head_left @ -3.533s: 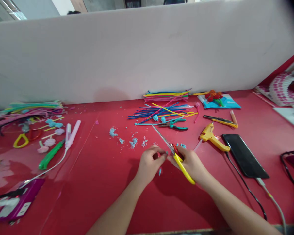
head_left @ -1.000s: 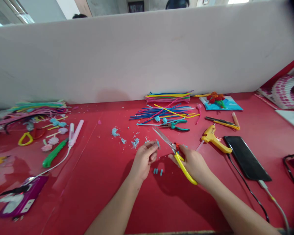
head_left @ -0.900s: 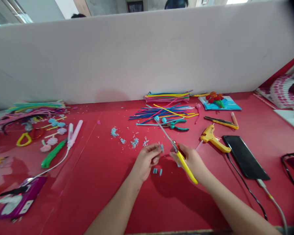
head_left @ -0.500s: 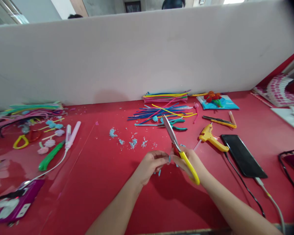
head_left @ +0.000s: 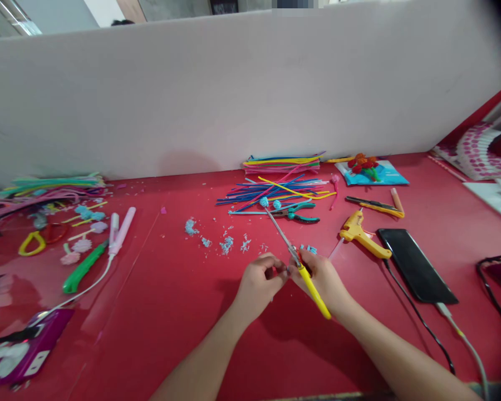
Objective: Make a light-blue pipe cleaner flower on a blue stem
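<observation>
My right hand (head_left: 323, 278) grips yellow-handled scissors (head_left: 300, 264), whose closed blades point up and left toward the pipe cleaner pile. My left hand (head_left: 259, 281) is pinched right beside the scissors' pivot, holding a tiny light blue pipe cleaner piece that is mostly hidden by the fingers. Both hands hover just above the red table (head_left: 171, 312). Light blue fluff trimmings (head_left: 227, 243) lie scattered just beyond my left hand.
Coloured pipe cleaners (head_left: 281, 189) and green pliers (head_left: 300, 211) lie behind the hands. A yellow glue gun (head_left: 361, 234) and a black phone (head_left: 415, 264) on a cable sit to the right. A green cutter (head_left: 81, 267), pink tool (head_left: 123, 228) and more pipe cleaners lie left. A white partition (head_left: 234, 89) backs the table.
The scissors opened and closed several times near my left hand's pinch. Two small blue cut pieces dropped onto the table below the hands; now the hands cover them. The blades are closed again.
</observation>
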Demonstrator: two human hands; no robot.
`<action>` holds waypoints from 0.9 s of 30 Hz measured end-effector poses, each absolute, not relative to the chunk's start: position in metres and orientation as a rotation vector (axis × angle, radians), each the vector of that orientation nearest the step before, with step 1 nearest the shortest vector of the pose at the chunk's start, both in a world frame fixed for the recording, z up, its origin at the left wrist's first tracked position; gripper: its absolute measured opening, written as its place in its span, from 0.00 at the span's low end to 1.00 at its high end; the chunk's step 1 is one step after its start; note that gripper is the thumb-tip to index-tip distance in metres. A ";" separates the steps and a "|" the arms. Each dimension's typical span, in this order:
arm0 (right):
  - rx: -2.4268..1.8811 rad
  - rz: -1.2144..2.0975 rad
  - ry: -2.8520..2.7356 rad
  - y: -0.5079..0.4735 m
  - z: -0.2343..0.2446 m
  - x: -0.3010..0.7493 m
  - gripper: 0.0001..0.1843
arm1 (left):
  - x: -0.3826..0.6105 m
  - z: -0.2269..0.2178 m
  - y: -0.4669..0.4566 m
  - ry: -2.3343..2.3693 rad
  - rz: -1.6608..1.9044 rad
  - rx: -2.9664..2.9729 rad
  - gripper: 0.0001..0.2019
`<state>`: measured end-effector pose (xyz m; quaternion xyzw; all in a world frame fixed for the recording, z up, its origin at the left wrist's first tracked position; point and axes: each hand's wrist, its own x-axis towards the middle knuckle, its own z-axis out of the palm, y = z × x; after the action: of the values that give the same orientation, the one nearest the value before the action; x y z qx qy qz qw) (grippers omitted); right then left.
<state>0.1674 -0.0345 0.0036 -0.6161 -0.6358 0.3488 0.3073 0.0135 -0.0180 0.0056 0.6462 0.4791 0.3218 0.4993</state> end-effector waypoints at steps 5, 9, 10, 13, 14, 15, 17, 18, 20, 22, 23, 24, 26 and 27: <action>-1.749 0.772 -1.870 -0.035 0.008 0.172 0.13 | 0.007 0.008 -0.011 1.183 0.945 1.248 0.05; -1.849 0.536 -2.067 -0.037 0.008 0.176 0.15 | 0.001 0.007 -0.004 1.205 1.053 1.026 0.08; -1.857 0.516 -2.102 -0.038 0.007 0.176 0.16 | 0.000 0.007 -0.003 1.199 1.066 1.015 0.09; -1.898 0.480 -2.179 -0.039 0.004 0.176 0.18 | -0.002 0.006 -0.002 1.171 1.110 0.978 0.08; -1.910 0.467 -2.196 -0.039 0.003 0.176 0.19 | -0.002 0.006 -0.002 1.162 1.124 0.969 0.08; -1.920 0.455 -2.210 -0.039 0.002 0.176 0.19 | -0.003 0.006 -0.002 1.154 1.137 0.960 0.08; -1.928 0.443 -2.233 -0.039 0.001 0.175 0.19 | -0.002 0.005 -0.003 1.143 1.160 0.942 0.07; -1.929 0.441 -2.241 -0.040 0.000 0.175 0.20 | -0.002 0.005 -0.003 1.138 1.171 0.932 0.07; -1.933 0.440 -2.249 -0.040 -0.001 0.174 0.20 | -0.002 0.005 -0.002 1.131 1.188 0.913 0.06; -1.939 0.437 -2.253 -0.041 -0.002 0.173 0.20 | -0.002 0.005 -0.002 1.125 1.201 0.896 0.07; -1.944 0.434 -2.255 -0.041 -0.002 0.173 0.21 | -0.002 0.006 -0.002 1.123 1.206 0.888 0.07; -1.949 0.431 -2.257 -0.042 -0.003 0.173 0.21 | -0.002 0.006 -0.002 1.121 1.211 0.880 0.07; -1.959 0.424 -2.263 -0.042 -0.004 0.172 0.21 | -0.002 0.006 -0.003 1.121 1.219 0.862 0.08; -1.964 0.422 -2.266 -0.042 -0.004 0.172 0.21 | -0.001 0.006 -0.003 1.122 1.224 0.851 0.08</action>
<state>0.1722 -0.0418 -0.0044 -0.6475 -0.7472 0.1390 0.0566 -0.0014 -0.0028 0.0061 0.3666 0.4830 0.5269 0.5955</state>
